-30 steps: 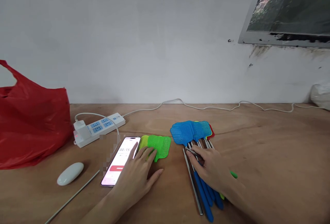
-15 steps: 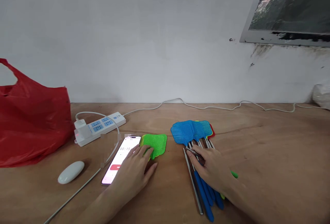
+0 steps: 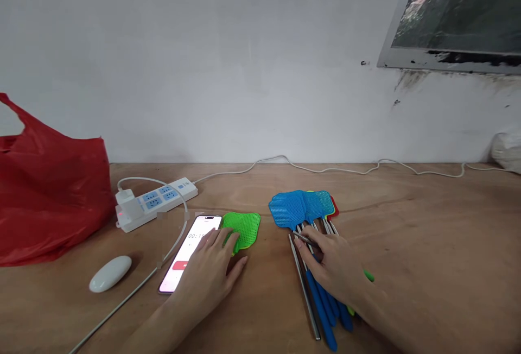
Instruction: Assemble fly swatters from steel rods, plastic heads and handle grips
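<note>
My left hand (image 3: 211,268) lies flat, fingers spread, on the lower edge of a small stack of green and yellow mesh swatter heads (image 3: 244,227) next to a lit phone (image 3: 188,253). My right hand (image 3: 334,265) rests on a bundle of fly swatters (image 3: 306,210) with blue, green and red mesh heads, metal rods and blue handles. Its fingers are curled around a thin metal rod (image 3: 302,238) at the top of the bundle.
A red plastic bag (image 3: 49,185) stands at the left. A white power strip (image 3: 152,202) with a cable lies behind the phone, a white oval device (image 3: 109,273) in front left. A white cord (image 3: 325,169) runs along the wall. A framed picture (image 3: 459,17) hangs upper right.
My left hand has slid the green mesh heads left toward the phone, squaring them into a tighter stack. The right hand has stayed on the swatter bundle.
</note>
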Tool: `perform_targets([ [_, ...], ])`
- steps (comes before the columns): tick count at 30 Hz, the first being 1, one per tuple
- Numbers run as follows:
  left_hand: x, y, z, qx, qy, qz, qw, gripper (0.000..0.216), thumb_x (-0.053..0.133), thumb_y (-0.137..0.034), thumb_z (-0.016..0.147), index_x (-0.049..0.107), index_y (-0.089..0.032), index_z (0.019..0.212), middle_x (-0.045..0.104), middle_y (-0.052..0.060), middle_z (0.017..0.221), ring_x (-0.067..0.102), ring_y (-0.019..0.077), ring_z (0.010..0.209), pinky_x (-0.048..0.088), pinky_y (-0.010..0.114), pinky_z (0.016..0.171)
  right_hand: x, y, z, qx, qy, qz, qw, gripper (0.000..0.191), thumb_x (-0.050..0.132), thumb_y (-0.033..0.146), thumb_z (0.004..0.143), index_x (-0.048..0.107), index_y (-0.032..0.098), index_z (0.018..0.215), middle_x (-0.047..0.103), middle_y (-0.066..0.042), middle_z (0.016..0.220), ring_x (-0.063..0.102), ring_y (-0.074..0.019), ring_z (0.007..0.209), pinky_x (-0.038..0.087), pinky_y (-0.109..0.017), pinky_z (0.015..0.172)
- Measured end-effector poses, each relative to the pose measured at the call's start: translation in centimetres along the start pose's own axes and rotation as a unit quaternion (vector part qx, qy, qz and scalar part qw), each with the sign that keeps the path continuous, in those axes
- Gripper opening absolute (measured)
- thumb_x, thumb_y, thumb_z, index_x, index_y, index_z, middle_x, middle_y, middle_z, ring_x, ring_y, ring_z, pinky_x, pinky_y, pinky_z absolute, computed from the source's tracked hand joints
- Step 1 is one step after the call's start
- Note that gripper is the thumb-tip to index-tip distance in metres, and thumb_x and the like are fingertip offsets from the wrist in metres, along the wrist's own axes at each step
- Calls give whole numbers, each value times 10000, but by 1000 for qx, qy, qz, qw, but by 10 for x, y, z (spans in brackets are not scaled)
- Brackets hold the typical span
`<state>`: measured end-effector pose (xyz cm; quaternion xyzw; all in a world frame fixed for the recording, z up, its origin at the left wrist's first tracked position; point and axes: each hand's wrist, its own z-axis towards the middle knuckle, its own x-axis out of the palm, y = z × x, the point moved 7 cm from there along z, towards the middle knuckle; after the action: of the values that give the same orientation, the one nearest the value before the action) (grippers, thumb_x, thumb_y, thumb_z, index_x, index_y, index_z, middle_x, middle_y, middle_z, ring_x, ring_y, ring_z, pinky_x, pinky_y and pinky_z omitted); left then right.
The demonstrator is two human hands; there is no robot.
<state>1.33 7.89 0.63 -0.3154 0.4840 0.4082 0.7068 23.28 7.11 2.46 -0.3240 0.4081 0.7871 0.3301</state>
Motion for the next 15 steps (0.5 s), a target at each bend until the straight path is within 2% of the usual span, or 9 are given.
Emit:
perform_targets([
  [3, -4, -2, 0, 16, -32, -13, 999, 254, 530, -334, 946, 620, -176, 1123, 670, 126, 1173, 609, 343, 1067, 444, 549, 977, -8, 2, 0, 0, -20, 48, 999, 170, 361, 284, 1027, 520, 229, 1044, 605, 24, 673, 585, -182, 569, 338, -289, 546],
  [7, -15, -5, 2, 18, -62, -75, 995, 240, 504, -326, 962, 615, -192, 1128, 683, 106, 1132, 615, 327, 1035, 462, 527, 943, -14, 9, 1, -72, -54, 17, 996, 245, 321, 205, 1039, 557, 224, 1100, 672, -59, 895, 632, -221, 805, 437, -318, 671],
  [11, -26, -11, 2, 18, -76, -164, 983, 189, 497, -324, 983, 615, -218, 1086, 690, 72, 1023, 621, 283, 978, 497, 433, 851, -3, 21, -1, -183, -16, -74, 980, 268, 397, 195, 1031, 627, 238, 1162, 654, -56, 855, 601, -227, 800, 446, -330, 676],
  [15, -26, -22, -2, 47, -54, -227, 971, 149, 497, -312, 997, 613, -229, 1040, 687, 41, 979, 622, 244, 932, 489, 376, 816, 9, 25, -5, -206, 21, -78, 975, 238, 488, 238, 1018, 606, 242, 1225, 691, -49, 904, 631, -221, 810, 480, -326, 678],
])
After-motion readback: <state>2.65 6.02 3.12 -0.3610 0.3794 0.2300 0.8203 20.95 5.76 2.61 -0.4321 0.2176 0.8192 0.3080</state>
